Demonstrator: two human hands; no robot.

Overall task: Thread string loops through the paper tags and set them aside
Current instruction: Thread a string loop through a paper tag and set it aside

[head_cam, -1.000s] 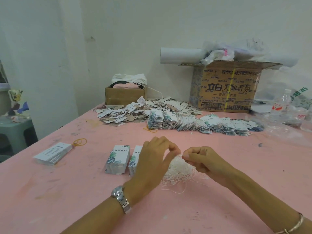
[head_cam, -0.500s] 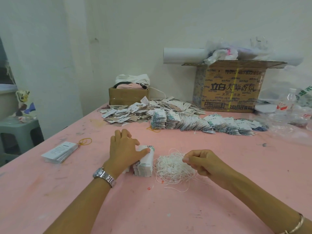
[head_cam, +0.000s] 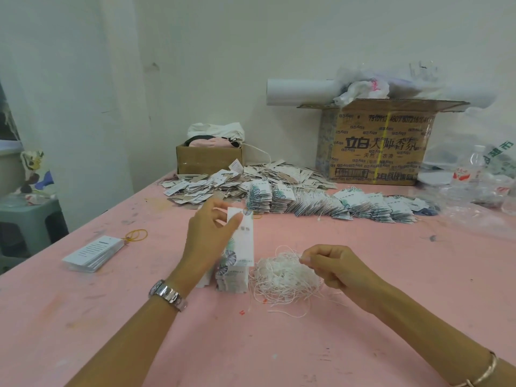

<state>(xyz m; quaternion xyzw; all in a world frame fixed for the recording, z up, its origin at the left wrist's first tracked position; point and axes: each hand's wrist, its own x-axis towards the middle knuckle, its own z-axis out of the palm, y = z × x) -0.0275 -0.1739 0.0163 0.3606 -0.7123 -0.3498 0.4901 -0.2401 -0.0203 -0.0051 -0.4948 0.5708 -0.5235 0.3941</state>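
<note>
Left hand (head_cam: 208, 238) pinches one tag (head_cam: 242, 241) between thumb and fingers, holding it upright above the stack (head_cam: 232, 279) of unthreaded tags. Right hand (head_cam: 339, 270), fingers curled, pinches a string (head_cam: 296, 256) at the edge of the string pile (head_cam: 282, 277) and just above it; the strand cannot be traced further.

Judgement: the step in hand is bringing loop to hole. Recommended: lift the strand clear of the tangle before moving it, so no neighbours drag along. Turn the tag so its hole (not discernible here) faces the right hand, keep the thumb off it, and feed the loop end first.

Threaded tags (head_cam: 349, 205) lie fanned in a row at the far side of the table (head_cam: 279, 344).

Writing: tag print is too small to read. The carton (head_cam: 377, 146) reads "立白 大师香氛", with a digit row above that is only partly legible. The bottle (head_cam: 469, 170) has a red label, unreadable
</note>
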